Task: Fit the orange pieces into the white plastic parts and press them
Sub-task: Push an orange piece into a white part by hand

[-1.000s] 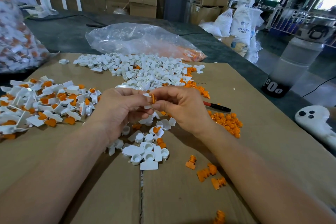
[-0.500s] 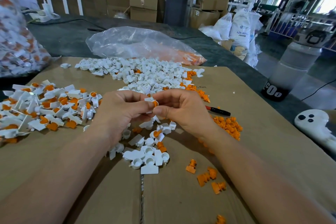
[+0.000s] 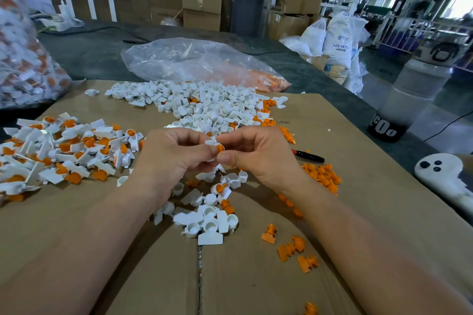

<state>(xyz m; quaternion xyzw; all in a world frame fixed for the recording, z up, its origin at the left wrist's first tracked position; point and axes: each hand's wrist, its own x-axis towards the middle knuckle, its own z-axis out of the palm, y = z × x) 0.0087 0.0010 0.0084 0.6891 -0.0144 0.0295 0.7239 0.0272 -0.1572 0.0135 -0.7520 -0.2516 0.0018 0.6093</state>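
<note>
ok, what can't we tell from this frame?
- Head view: how far the orange piece sits in the white part; fingertips of the left hand and right hand cover the joint.
- Head view: the bag of parts at left is blurred and cut off by the edge.
- Head view: the bottle lettering at right wraps out of sight.

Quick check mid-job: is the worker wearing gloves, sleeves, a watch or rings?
No. The left hand and right hand are bare, with no gloves, rings or tape visible. The left forearm and right forearm are uncovered to the frame edge: no sleeve, watch or wristband in view.
</note>
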